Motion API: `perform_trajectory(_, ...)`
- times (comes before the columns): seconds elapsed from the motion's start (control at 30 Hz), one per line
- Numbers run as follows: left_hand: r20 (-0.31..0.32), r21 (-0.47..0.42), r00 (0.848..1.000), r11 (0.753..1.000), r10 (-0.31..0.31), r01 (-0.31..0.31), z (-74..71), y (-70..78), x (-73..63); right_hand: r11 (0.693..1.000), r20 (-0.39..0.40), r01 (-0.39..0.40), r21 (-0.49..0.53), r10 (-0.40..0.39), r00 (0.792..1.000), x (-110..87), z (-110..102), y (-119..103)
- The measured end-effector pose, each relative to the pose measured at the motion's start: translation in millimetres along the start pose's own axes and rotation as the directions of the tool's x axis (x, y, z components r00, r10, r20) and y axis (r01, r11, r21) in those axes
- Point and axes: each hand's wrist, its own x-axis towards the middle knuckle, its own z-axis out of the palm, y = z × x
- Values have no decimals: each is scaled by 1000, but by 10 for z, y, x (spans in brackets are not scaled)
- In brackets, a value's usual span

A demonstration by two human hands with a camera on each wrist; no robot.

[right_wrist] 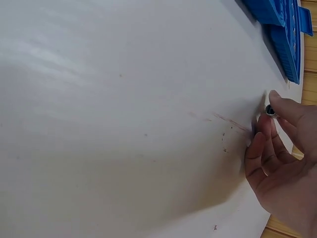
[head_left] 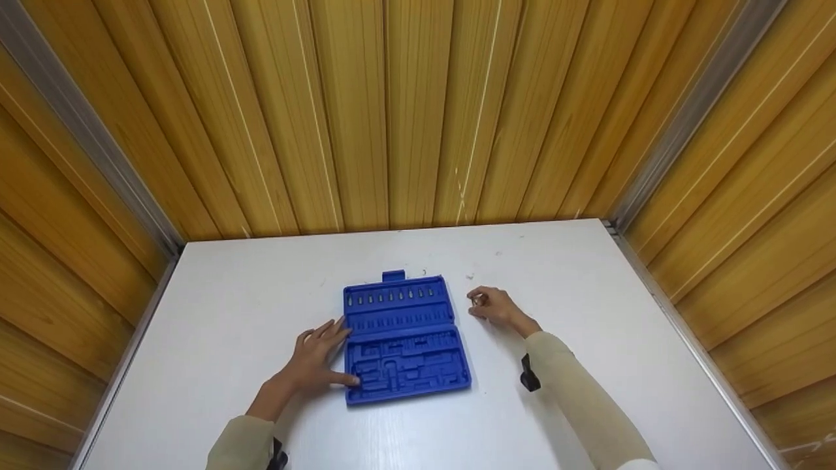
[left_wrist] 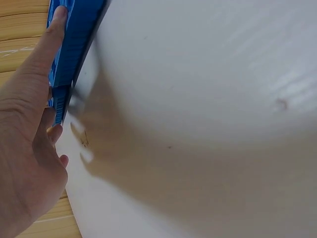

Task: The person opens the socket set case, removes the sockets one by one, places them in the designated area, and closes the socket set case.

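An open blue plastic tool case (head_left: pixel 411 395) lies on the white table, its latch side away from me. Small metal bits (head_left: pixel 390 296) stand in a row in the far half; the near half has moulded recesses with nothing in them. My left hand (head_left: pixel 313 360) rests along the case's left side, thumb over the near left corner and fingers spread out straight by the hinge. To the right of the case, my right hand (head_left: pixel 499 309) pinches a small shiny metal socket (right_wrist: pixel 270 110) between thumb and fingertips, with its dark hollow end showing in the right wrist view.
The white table (head_left: pixel 228 294) meets wood-patterned panels (head_left: pixel 418 117) at the back and both sides. Metal frame posts (head_left: pixel 692 124) stand at the corners. Small dark scuffs (head_left: pixel 470 276) mark the table beyond the right hand.
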Motion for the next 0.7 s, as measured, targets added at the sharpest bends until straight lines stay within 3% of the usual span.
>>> perform_trajectory(0.43, 5, -2, 1000, 1000, 0, 0, -13, 7, -4, 999, -45, 37, -31, -38, 998, -18, 28, -2)
perform_trajectory(0.7, 13, -1, 1000, 1000, -9, 9, 11, 8, 10, 999, 1, -23, -37, 23, 1000, 9, -69, -19)
